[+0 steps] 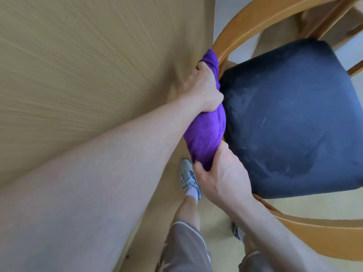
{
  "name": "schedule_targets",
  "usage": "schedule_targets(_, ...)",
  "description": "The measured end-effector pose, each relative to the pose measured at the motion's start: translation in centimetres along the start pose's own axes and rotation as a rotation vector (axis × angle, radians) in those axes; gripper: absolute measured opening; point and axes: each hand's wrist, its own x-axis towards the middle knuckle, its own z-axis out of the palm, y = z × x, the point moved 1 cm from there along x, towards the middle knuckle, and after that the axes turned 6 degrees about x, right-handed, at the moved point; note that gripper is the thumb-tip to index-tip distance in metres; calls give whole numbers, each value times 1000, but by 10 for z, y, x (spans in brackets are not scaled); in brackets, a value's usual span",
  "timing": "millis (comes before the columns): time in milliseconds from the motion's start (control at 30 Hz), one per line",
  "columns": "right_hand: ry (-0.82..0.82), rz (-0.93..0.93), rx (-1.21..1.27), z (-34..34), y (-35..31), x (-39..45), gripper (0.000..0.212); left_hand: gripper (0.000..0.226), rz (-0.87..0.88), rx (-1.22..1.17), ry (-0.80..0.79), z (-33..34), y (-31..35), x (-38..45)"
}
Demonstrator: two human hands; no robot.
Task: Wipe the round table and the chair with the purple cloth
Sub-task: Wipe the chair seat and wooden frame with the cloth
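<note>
We have the purple cloth (206,134) wrapped around the curved wooden arm of the chair (245,18), at the edge of its dark blue seat cushion (294,118) on the side that faces the round table (78,65). Our left hand (204,89) grips the cloth's upper part with fingers curled around it and the rail beneath; our right hand (222,173) pinches the lower end, thumb and fingers clamped on the bunched fabric below the cushion's near corner. We judge the cloth to be light, soft and plush: it bunches easily and should conform to the rail, but it can slide or fold over itself. Taking it in two places, one at each end of the wrap, seems the best hold for drawing it along the wood. The rail itself looks rigid and smooth.
</note>
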Motion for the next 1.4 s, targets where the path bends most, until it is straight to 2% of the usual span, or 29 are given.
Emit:
schedule_targets(233,-162,222,80,-10,-37,45,31,86,169,4,64,4,10,48)
schedule_targets(533,-85,269,264,-1,-51,96,35,89,377,-122,134,3,19,96)
schedule_targets(700,-39,252,319,-1,-57,110,31,87,533,-2,89,-6,16,117)
schedule_targets(833,-71,324,321,-1,-61,128,31,89,557,62,75,-10,15,121)
schedule_targets(1067,6,371,399,0,-71,166,32,84,580,100,61,-9,16,124)
schedule_targets(1233,5,378,411,0,-70,163,24,82,569,114,85,-12,17,123)
schedule_targets(1400,42,373,338,1,-73,135,29,79,550,79,85,-13,18,123)
